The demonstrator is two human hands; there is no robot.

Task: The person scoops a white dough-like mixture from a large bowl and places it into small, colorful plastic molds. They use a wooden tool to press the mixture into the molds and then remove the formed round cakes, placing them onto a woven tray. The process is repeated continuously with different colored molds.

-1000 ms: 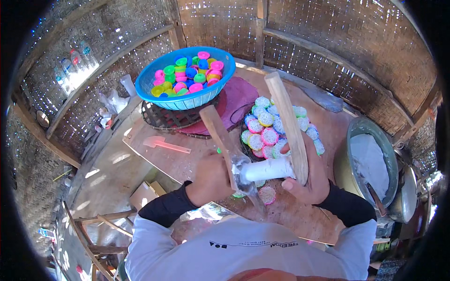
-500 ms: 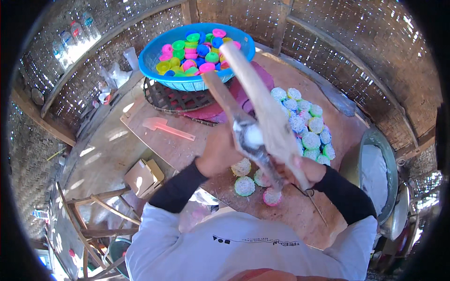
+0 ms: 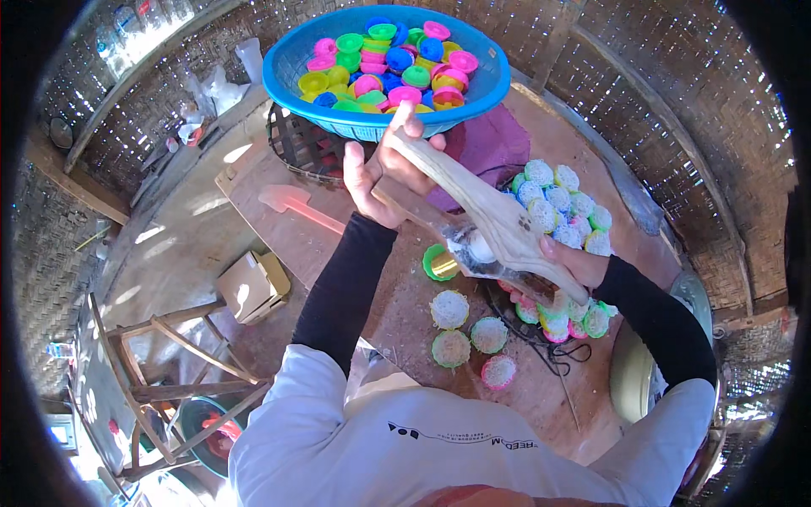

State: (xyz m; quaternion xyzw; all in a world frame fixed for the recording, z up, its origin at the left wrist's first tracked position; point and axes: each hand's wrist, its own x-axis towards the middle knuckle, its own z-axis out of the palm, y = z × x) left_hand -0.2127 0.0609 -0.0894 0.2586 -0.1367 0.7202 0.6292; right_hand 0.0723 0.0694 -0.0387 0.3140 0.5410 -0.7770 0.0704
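Note:
A wooden hinged press (image 3: 473,182) of two long arms lies slanted across the middle, held above the table. A white lump (image 3: 480,247) shows in its cavity between the arms. My right hand (image 3: 579,262) grips the near right end, thumb on top and other fingers hidden. At the far left ends of the arms is my left hand (image 3: 390,173), palm up and touching the wood, fingers stretched apart. Below the press, several small cups topped with white strands (image 3: 451,348) stand on the table. Beside them a green cup with a yellow inside (image 3: 439,264) sits tilted.
A blue basket (image 3: 283,89) of colourful cups stands at the back over a dark woven tray (image 3: 308,152). Many filled cups (image 3: 557,200) cluster right of the press. An orange spatula (image 3: 291,201) lies left; a large basin (image 3: 629,372) stands right. Dark cord (image 3: 553,363) lies near the front.
My left hand has moved away from me to the far ends of the press arms, and its fingers have spread. The press is tilted flatter. The green cup has come into sight.

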